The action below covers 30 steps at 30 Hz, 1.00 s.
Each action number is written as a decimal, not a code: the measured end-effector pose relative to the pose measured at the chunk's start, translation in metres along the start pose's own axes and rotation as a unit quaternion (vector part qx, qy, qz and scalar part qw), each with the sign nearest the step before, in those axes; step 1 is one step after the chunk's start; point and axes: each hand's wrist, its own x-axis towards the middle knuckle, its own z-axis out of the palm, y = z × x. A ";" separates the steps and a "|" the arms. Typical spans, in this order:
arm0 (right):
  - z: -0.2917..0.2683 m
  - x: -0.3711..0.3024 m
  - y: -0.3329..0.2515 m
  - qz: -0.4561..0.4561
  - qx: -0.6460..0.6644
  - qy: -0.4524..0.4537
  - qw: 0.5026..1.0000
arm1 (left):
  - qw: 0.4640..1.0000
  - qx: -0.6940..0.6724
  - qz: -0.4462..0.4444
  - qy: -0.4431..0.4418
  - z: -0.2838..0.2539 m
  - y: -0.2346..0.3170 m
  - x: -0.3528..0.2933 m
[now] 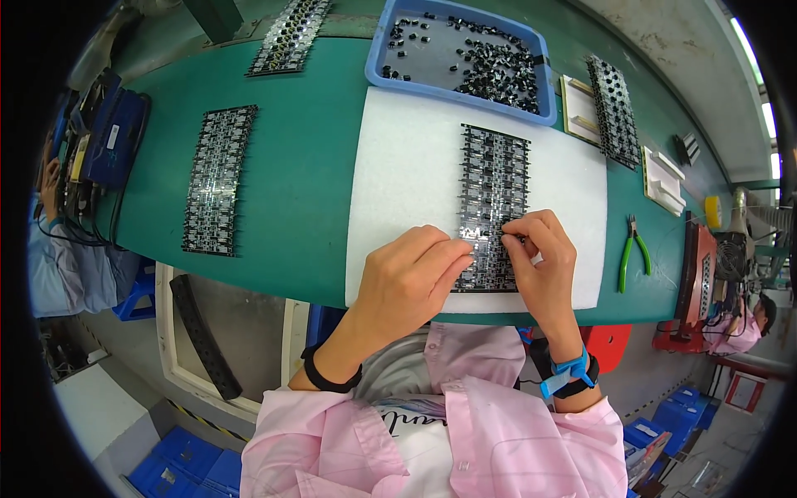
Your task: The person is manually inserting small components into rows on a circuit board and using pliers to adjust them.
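A dark panel of circuit boards [496, 178], dense with small silver and black parts, lies lengthwise on a white foam sheet [398, 166]. My left hand [411, 274] is closed in a pinch at the panel's left edge, low down; what its fingertips grip is hidden. Over the panel's right half my right hand [544, 261] also pinches, thumb against forefinger. Something dark and small shows at those fingertips, but it blends with the panel beneath. Beyond the panel stands a blue tray [461, 98] with many loose black components [498, 73].
Another board panel [219, 181] lies on the green mat at left, a third [290, 37] farther back. At right, one more panel [613, 112] leans over white holders [662, 183]. Green-handled cutters [633, 256] lie near the right edge. Co-workers sit at both sides.
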 end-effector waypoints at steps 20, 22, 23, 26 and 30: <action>-0.007 0.006 0.001 -0.031 -0.037 -0.039 0.998 | 1.000 0.002 -0.007 -0.006 0.000 0.003 0.001; -0.008 0.007 0.001 -0.034 -0.037 -0.045 0.998 | 1.000 0.005 -0.008 -0.006 0.000 0.002 0.001; -0.008 0.007 0.001 -0.036 -0.039 -0.051 0.997 | 1.000 0.005 -0.008 -0.007 0.000 0.002 0.001; -0.008 0.008 0.001 -0.037 -0.039 -0.055 0.997 | 1.000 0.006 -0.014 -0.007 0.000 0.002 0.002; -0.010 0.011 0.001 -0.041 -0.042 -0.066 0.996 | 1.000 0.002 -0.020 -0.005 -0.001 0.002 0.003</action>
